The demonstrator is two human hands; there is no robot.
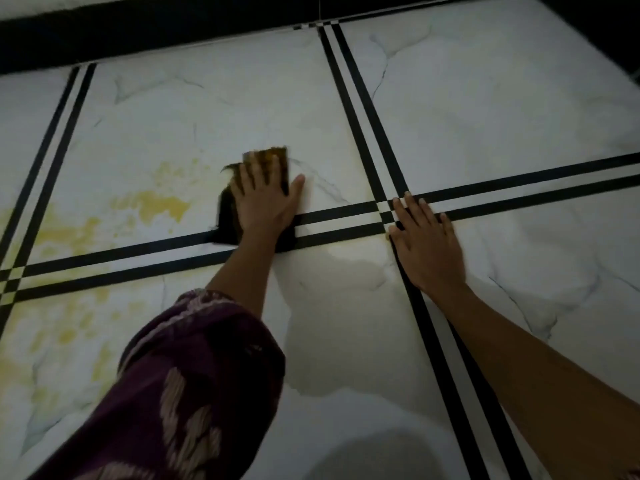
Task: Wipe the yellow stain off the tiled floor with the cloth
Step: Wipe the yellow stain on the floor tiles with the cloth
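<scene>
The left hand (265, 199) lies flat on a dark cloth (228, 211), with fingers spread and palm pressing down; it does not clamp the cloth but pins it against the tiled floor (485, 109). This flat hold seems chosen so that the whole palm pushes the fabric onto the tile, which gives more rubbing surface than a pinch would. The top edge of the cloth looks yellow-brown, probably from stain it has taken up.

The right hand (427, 244) rests open and empty on the floor at about 3 o'clock from the cloth, fingers apart, over the crossing of the black lines (388, 211). It appears to carry the person's weight while the other arm works.

The yellow stain (152, 204) is at about 9 o'clock from the cloth, near it, and continues toward 8 o'clock over the lower-left tile (69, 327). Much yellow is left, so the task seems only partly done. A patterned sleeve (194, 386) covers the left forearm.
</scene>
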